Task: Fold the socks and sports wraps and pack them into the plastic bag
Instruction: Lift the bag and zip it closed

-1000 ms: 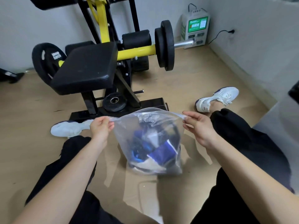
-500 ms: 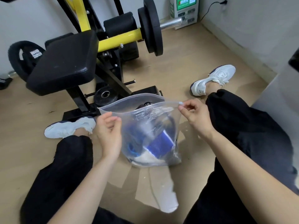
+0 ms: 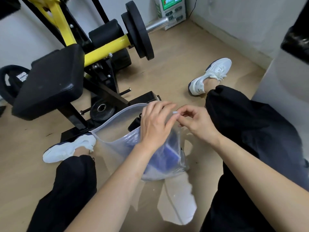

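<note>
Centre frame, clear plastic bag [image 3: 117,138] holds blurred blue fabric [image 3: 172,152]; right hand [image 3: 196,125] pinches its rim; left hand [image 3: 154,125] overlaps it, grip hidden.

A pale wood-look floor [image 3: 175,67] runs to light grey walls [image 3: 242,19] with a low skirting along the right; far left stands a black-and-yellow weight machine [image 3: 103,47], its black padded seat [image 3: 50,81] tilted toward the near side; two black plates [image 3: 137,29] sit on its chrome bar [image 3: 157,25]; a small plate [image 3: 102,108] lies on the base; a white-and-green box [image 3: 172,9] stands against the far wall, corded.
</note>
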`<state>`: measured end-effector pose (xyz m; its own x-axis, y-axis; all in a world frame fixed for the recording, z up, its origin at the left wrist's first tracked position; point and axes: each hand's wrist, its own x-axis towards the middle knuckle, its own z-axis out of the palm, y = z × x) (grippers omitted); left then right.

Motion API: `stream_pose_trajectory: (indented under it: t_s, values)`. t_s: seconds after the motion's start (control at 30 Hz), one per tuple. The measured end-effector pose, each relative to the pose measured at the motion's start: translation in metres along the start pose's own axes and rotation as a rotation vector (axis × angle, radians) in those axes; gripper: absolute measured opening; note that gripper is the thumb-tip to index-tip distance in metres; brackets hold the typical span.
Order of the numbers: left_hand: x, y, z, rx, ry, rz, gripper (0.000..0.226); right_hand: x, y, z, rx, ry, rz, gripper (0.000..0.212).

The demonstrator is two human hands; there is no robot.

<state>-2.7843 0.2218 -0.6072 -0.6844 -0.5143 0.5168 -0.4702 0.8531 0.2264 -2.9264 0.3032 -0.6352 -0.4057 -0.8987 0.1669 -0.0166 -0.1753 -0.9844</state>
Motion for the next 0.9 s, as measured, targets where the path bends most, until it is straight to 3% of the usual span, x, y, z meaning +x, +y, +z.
stream_pose_trajectory:
  t_s: [0.2, 0.5, 0.7, 0.8, 0.9]
  values:
    - [0.006, -0.011, -0.001, -0.15, -0.086, 0.002, 0.018, 0.001, 0.003, -0.005, 0.013, -0.003, 0.018, 0.005]
    - [0.003, -0.035, -0.017, 0.065, -0.163, 0.047, 0.011, 0.002, 0.006, -0.006, 0.027, 0.039, 0.093, 0.002]
    - [-0.014, -0.068, -0.037, 0.131, -0.118, -0.114, 0.009, 0.004, 0.005, -0.01, 0.06, 0.158, 0.158, 0.003]
    - [-0.024, -0.07, -0.04, 0.073, -0.115, -0.147, 0.011, 0.005, 0.003, -0.01, -0.122, 0.222, 0.105, 0.007]
    - [-0.031, -0.066, -0.04, 0.019, -0.112, -0.157, 0.012, 0.004, -0.016, 0.0, -0.518, 0.216, -0.163, 0.031]
